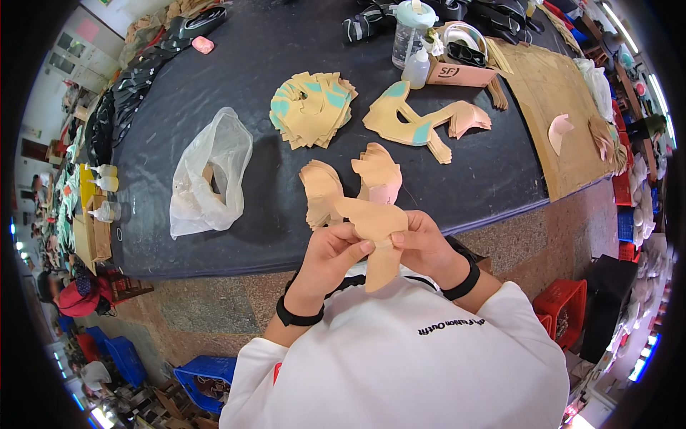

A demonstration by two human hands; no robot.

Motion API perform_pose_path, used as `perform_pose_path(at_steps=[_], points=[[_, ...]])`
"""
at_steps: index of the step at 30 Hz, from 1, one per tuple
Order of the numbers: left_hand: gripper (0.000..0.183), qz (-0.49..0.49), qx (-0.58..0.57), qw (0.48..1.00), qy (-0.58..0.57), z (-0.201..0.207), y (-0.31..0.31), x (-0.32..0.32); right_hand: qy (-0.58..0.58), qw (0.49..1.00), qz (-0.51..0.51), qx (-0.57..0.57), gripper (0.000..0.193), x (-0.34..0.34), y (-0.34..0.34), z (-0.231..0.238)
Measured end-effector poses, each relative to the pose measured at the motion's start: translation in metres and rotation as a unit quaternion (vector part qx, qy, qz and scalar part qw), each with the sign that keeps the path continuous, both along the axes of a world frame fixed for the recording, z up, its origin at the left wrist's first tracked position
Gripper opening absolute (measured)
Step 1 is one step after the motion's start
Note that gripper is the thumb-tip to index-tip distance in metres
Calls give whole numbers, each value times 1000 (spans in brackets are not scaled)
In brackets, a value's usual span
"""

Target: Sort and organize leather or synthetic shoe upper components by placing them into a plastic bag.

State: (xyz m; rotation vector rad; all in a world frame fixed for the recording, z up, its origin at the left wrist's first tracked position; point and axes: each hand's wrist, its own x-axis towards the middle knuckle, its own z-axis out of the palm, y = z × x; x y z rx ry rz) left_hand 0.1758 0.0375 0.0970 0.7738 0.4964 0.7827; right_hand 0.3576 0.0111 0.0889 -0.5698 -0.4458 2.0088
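Between my hands, just past the table's near edge, is a flat tan cut-out piece [376, 221] with a curved outline, its lower part hanging down like a tab. My left hand [334, 252] pinches it from the left, thumb on top. From the right, my right hand [424, 244] grips the same piece between thumb and fingers. Whether it is one piece or two overlapped, I cannot tell. Directly beyond my hands are two small stacks of similar tan pieces, a left stack [321, 187] and a right stack [378, 171] with a pinkish lower part.
On the dark table [279, 247] lie a fanned round stack [312, 111] of tan pieces, more strap-shaped tan pieces [400, 121] and a plastic bag [212, 175]. A jug [412, 36], a squeeze bottle [415, 69] and a pink box [461, 74] stand behind. Brown board [564, 107] covers the right side.
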Motion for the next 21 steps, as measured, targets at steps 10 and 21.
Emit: perform_pose_path(at_steps=[10, 21], points=[[15, 40, -12, 995, 85, -5, 1, -1, -188, 974, -118, 39, 24, -5, -6, -13], [5, 228, 379, 753, 488, -13, -12, 23, -653, 643, -196, 349, 16, -13, 1, -7]])
